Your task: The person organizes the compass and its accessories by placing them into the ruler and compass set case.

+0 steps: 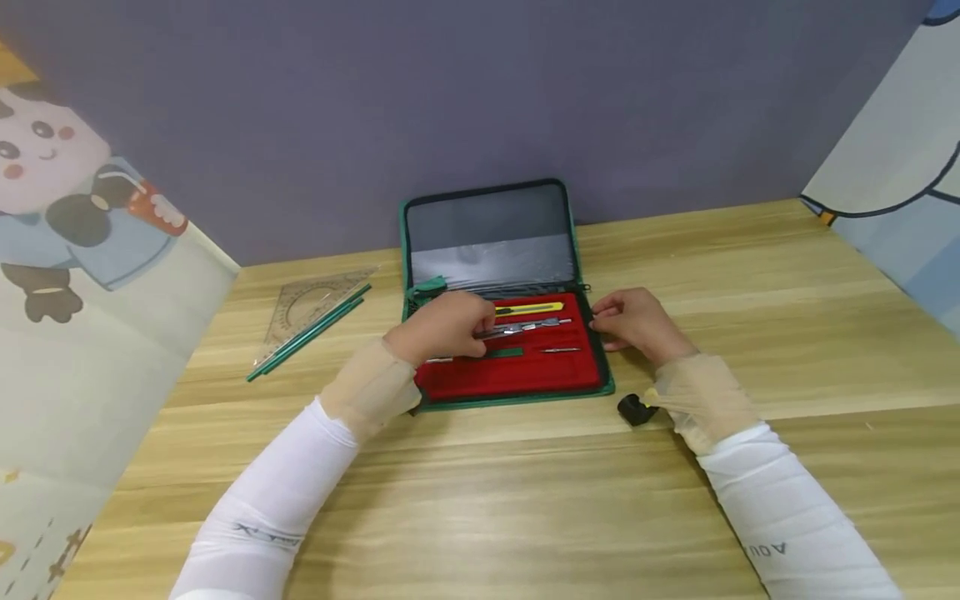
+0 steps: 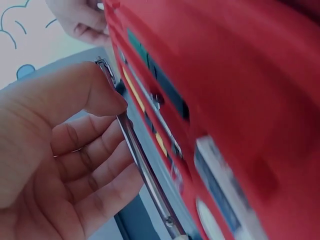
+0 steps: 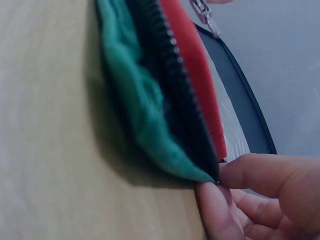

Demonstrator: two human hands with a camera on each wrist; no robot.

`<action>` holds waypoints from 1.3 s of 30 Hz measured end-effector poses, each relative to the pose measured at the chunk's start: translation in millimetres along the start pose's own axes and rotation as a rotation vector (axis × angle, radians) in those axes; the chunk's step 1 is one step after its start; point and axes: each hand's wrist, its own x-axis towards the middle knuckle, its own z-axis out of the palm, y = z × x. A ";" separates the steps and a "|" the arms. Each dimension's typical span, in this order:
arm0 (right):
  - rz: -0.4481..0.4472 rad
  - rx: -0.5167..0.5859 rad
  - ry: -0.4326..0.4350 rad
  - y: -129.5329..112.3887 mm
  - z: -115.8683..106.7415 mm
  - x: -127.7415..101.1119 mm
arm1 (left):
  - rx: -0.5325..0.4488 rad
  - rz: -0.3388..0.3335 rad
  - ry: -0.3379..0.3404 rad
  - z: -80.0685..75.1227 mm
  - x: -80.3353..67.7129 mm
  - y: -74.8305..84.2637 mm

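A green zip case (image 1: 517,402) lies open on the wooden table, its lid leaning back. Its red tray (image 1: 487,380) holds a yellow utility knife (image 1: 534,308), a flat green piece (image 1: 506,352) and a small metal tool (image 1: 561,350). My left hand (image 1: 450,325) is over the tray's left half. Thumb and fingers there pinch a slim silver drawing compass (image 2: 142,162), raised off the tray. At the case's right side, my right hand (image 1: 637,323) pinches the zipped edge between thumb and forefinger. A white-and-blue block (image 2: 222,185) sits in the tray, hidden by my left hand from the head view.
Left of the case lie a clear set square (image 1: 300,304) with a protractor arc and green pencils (image 1: 311,337). A small black object (image 1: 636,410) is beside my right wrist. A grey panel (image 1: 480,100) stands behind the table, with patterned walls at both sides.
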 end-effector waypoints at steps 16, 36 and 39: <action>0.002 0.026 0.009 -2.7 4.8 1.6 | 0.050 0.035 -0.038 6.3 27.9 16.6; 0.011 0.030 0.010 -0.3 1.9 0.6 | 0.055 0.068 -0.047 10.8 42.1 26.8; 0.007 0.030 0.012 -0.2 1.5 0.8 | 0.054 0.062 -0.045 12.3 43.6 27.2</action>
